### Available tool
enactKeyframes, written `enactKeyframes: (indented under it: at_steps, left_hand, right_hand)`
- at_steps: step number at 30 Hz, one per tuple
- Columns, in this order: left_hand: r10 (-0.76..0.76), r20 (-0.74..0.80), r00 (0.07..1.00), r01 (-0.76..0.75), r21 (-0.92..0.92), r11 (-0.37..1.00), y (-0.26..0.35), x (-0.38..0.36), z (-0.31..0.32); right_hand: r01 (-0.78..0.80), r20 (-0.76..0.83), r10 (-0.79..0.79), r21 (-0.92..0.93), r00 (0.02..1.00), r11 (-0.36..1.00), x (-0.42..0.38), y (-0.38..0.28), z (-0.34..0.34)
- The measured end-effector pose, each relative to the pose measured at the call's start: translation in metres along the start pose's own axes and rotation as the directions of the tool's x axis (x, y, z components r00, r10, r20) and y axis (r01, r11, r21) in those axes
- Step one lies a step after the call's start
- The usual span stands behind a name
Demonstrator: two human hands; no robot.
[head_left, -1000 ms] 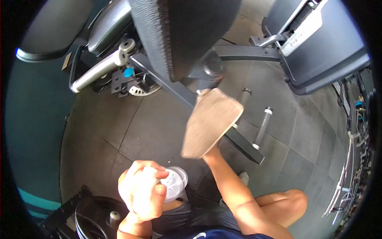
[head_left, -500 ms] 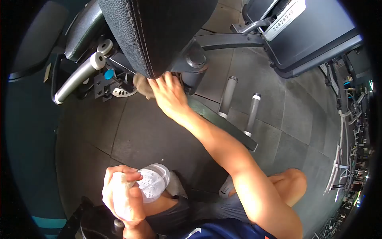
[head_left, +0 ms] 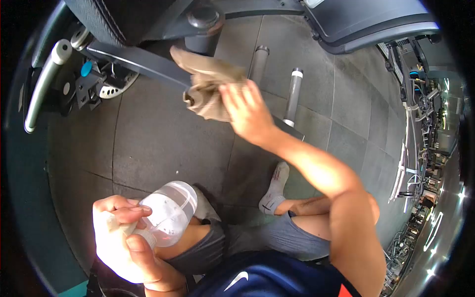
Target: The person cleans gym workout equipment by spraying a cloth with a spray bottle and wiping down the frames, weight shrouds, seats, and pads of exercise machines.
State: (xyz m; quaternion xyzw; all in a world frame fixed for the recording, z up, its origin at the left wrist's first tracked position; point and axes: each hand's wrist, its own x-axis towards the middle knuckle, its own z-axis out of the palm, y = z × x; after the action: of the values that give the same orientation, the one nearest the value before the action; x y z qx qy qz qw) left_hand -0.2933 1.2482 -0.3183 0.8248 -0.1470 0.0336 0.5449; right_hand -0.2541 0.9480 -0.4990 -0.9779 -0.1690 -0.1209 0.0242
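My left hand (head_left: 123,242), low on the left, is closed around the whitish head of a clear plastic spray bottle (head_left: 170,210). The bottle's see-through body points up and to the right, over my thigh. Out in front, my right hand (head_left: 250,114) grips a crumpled brown cloth (head_left: 210,91), slightly blurred by motion. The cloth hangs from my fingers and overlaps the dark frame bar (head_left: 143,62) of the gym machine in this view. Above it are a black padded seat (head_left: 106,22) and a dark upright post (head_left: 203,37).
Two grey foot pegs (head_left: 294,96) stick out from the frame on the right. A silver handle (head_left: 44,89) and a blue knob (head_left: 86,69) are at left. Dark rubber tiles (head_left: 153,133) cover the floor. My socked foot (head_left: 277,188) rests on them.
My right hand has drawn back from under the padded seat to the right, bringing the cloth into fuller view. My left hand and the spray bottle shifted left, and the view has shifted.
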Motion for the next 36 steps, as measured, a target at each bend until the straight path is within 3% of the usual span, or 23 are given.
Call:
enactKeyframes:
  at_steps: [1,3,4,6,7,8,9,11,14,16,18,19,24,25,27,29,30,31,32,33,34,35,36]
  left_hand:
    - [-0.050,-0.078,0.996,0.052,0.023,0.998,0.002,0.000,0.004]
    - [-0.122,-0.233,0.965,0.138,0.053,0.989,0.008,0.000,0.016]
    - [-0.067,-0.177,0.982,0.079,0.059,0.995,0.003,0.003,0.013]
    - [-0.053,-0.072,0.996,0.056,0.043,0.997,0.001,0.001,0.013]
    - [-0.040,-0.013,0.999,0.040,0.031,0.999,-0.001,0.000,0.015]
    - [0.066,0.026,0.998,-0.068,0.092,0.993,-0.005,0.001,0.016]
    - [0.031,0.063,0.998,-0.032,0.012,0.999,-0.008,-0.002,0.016]
    - [0.018,0.054,0.998,-0.016,-0.037,0.999,-0.009,-0.006,0.022]
    - [-0.033,0.097,0.995,0.041,-0.088,0.995,0.000,-0.005,0.029]
    - [-0.022,0.114,0.993,0.028,-0.048,0.998,0.008,0.001,0.033]
    - [-0.065,-0.002,0.998,0.065,0.033,0.997,0.018,0.005,0.046]
    - [-0.079,-0.058,0.995,0.083,0.071,0.994,0.019,0.005,0.050]
    - [-0.044,-0.028,0.999,0.047,0.090,0.995,0.022,0.006,0.057]
    - [-0.022,-0.009,1.000,0.023,0.087,0.996,0.022,0.008,0.054]
    - [-0.045,-0.017,0.999,0.046,0.072,0.996,0.025,0.008,0.050]
    - [0.010,0.088,0.996,-0.024,0.155,0.988,0.024,0.010,0.042]
    - [0.045,0.087,0.995,-0.058,0.145,0.988,0.024,0.012,0.041]
    - [0.085,0.095,0.992,-0.097,0.130,0.987,0.025,0.013,0.040]
    - [0.097,0.100,0.990,-0.108,0.104,0.989,0.023,0.012,0.038]
    - [0.028,0.105,0.994,-0.034,0.050,0.998,0.028,0.012,0.035]
    - [0.168,0.121,0.978,-0.173,0.035,0.984,0.030,0.017,0.031]
    - [0.298,0.140,0.944,-0.303,0.018,0.953,0.031,0.022,0.027]
    - [0.326,0.139,0.935,-0.326,-0.023,0.945,0.030,0.023,0.025]
  right_hand:
    - [-0.057,0.074,0.055,0.028,0.996,0.998,-0.022,0.008,-0.009]
    - [0.008,0.143,0.012,-0.139,0.990,0.990,-0.064,0.028,-0.029]
    - [-0.033,0.208,0.068,-0.169,0.976,0.985,-0.073,0.028,-0.036]
    - [-0.063,0.177,0.073,-0.061,0.982,0.996,-0.051,0.028,-0.032]
    - [-0.084,0.160,0.085,-0.011,0.983,0.996,-0.031,0.024,-0.025]
    - [-0.053,0.066,0.052,0.007,0.996,0.999,-0.011,0.020,-0.011]
    - [-0.022,-0.023,0.023,0.017,0.999,1.000,0.006,0.013,0.004]
    - [-0.183,-0.096,0.179,-0.039,0.979,0.982,0.021,-0.009,0.027]
    - [-0.177,-0.157,0.158,-0.115,0.975,0.977,-0.015,-0.009,0.019]
    - [-0.168,-0.019,0.168,-0.040,0.986,0.985,-0.056,0.002,0.003]
    - [-0.306,0.033,0.306,0.222,0.951,0.926,-0.096,0.024,0.003]
    - [-0.347,-0.025,0.382,0.368,0.924,0.862,-0.099,0.035,0.003]
    - [-0.610,0.153,0.611,0.425,0.777,0.669,-0.095,0.048,0.012]
    - [-0.546,-0.117,0.615,0.354,0.780,0.760,-0.101,0.032,0.010]
    - [-0.684,-0.090,0.715,0.231,0.693,0.692,-0.143,0.008,0.018]
    - [-0.596,-0.282,0.655,0.274,0.701,0.755,-0.163,0.008,0.016]
    - [-0.624,-0.335,0.815,0.525,0.473,0.578,-0.161,0.001,0.027]
    - [-0.714,-0.349,0.906,0.570,0.238,0.407,-0.167,-0.004,0.038]
    - [-0.837,-0.179,0.983,0.532,0.036,0.127,-0.203,0.003,0.063]
    - [-0.632,0.018,0.965,0.752,-0.263,-0.187,-0.198,0.011,0.057]
    - [-0.170,0.367,0.740,0.825,-0.564,-0.539,-0.194,0.011,0.053]
    - [-0.065,0.475,0.720,0.811,-0.506,-0.581,-0.193,0.011,0.053]
    - [0.036,0.574,0.694,0.781,-0.435,-0.624,-0.194,0.011,0.050]
